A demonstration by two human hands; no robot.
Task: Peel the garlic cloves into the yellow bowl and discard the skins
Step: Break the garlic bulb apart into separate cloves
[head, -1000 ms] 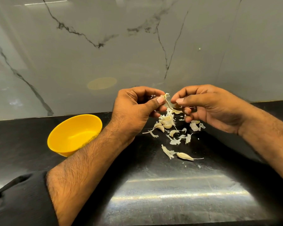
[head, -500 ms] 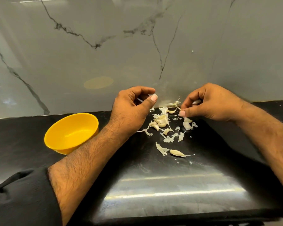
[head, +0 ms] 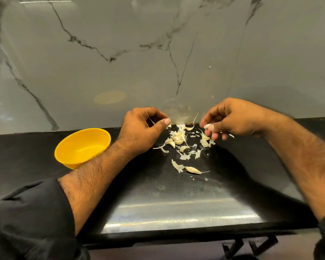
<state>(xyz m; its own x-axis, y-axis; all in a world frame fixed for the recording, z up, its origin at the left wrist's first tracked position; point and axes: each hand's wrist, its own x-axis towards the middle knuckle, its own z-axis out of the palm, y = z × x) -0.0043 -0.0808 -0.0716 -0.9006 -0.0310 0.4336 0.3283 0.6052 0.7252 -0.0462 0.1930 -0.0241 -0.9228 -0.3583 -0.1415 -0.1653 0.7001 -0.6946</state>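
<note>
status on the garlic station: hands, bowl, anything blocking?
Left hand curled, contents hidden; right hand pinching something pale. Yellow bowl shows no cloves. Garlic cloves and skins loose on counter. Left forearm overlaps bowl rim.

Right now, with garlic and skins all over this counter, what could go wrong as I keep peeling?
1. The cloves and loose skins lie mixed in one heap, so skin may well ride along into the yellow bowl.
2. The left forearm lies between bowl and heap; a sweep could knock the bowl.
3. A lone clove sits nearer the counter edge, easy to brush off.
</note>
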